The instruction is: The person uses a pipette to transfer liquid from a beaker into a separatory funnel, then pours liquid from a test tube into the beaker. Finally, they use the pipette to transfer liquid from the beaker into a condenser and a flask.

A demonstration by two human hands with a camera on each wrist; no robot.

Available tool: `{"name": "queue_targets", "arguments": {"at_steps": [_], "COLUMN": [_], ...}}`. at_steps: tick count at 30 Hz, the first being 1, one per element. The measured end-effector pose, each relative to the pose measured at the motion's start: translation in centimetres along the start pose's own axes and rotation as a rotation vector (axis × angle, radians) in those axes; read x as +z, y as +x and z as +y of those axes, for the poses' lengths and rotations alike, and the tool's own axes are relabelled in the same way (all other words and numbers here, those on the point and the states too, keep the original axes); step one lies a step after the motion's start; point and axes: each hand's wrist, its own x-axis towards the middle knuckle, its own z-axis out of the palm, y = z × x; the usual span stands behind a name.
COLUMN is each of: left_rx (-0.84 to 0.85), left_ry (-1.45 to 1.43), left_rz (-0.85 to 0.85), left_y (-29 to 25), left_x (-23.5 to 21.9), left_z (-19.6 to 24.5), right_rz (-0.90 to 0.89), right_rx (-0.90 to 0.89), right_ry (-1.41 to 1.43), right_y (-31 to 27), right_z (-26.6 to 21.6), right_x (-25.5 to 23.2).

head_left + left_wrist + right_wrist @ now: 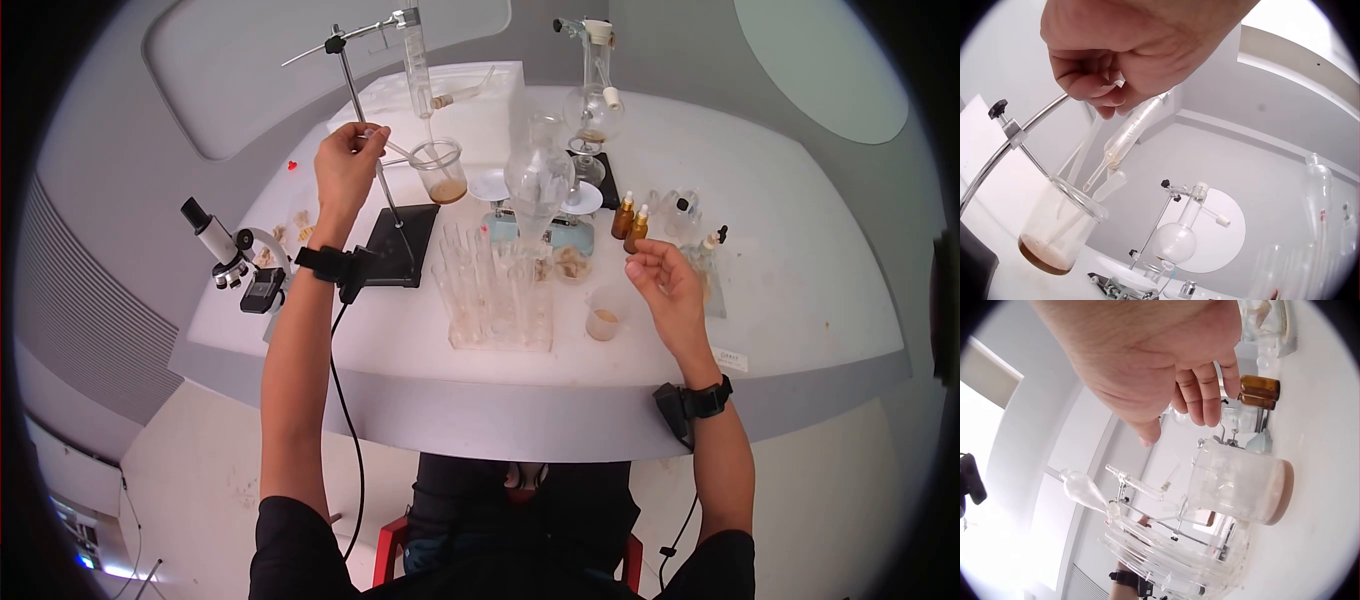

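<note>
My left hand [346, 172] pinches the upper end of a thin translucent stick [402, 153], which slants down toward a glass beaker [430, 178] with brown liquid at its bottom. In the left wrist view, the beaker [1041, 215] also has a flat-ended clear stick [1110, 186] leaning out of it. A glass tube [1132, 131] clamped to the stand hangs close to the beaker. On the other side, my right hand [668, 292] is held with loosely bent fingers and nothing in them. Near it are a plastic cup [604, 312] with brownish contents and two amber dropper bottles [622, 218].
A rack of test tubes [495, 300] stands at the front middle. Behind it are a separatory funnel [540, 170], a balance [575, 235] and a clamped flask [592, 115]. A microscope [235, 255] sits at left, beside the black stand base [400, 250].
</note>
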Motion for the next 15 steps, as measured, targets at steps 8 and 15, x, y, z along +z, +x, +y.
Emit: {"name": "queue_targets", "arguments": {"at_steps": [8, 15], "left_rx": [0.079, 0.122], "left_ry": [-0.107, -0.138], "left_rz": [0.093, 0.235], "left_y": [-4.7, -11.5], "left_x": [-3.0, -6.7], "left_z": [3.1, 7.3], "right_rz": [0.011, 0.018], "right_rx": [-0.012, -0.033], "right_ry": [-0.006, 0.030], "right_y": [0.0, 0.3], "right_z": [0.2, 0.5], "right_x": [0.0, -0.4]}}
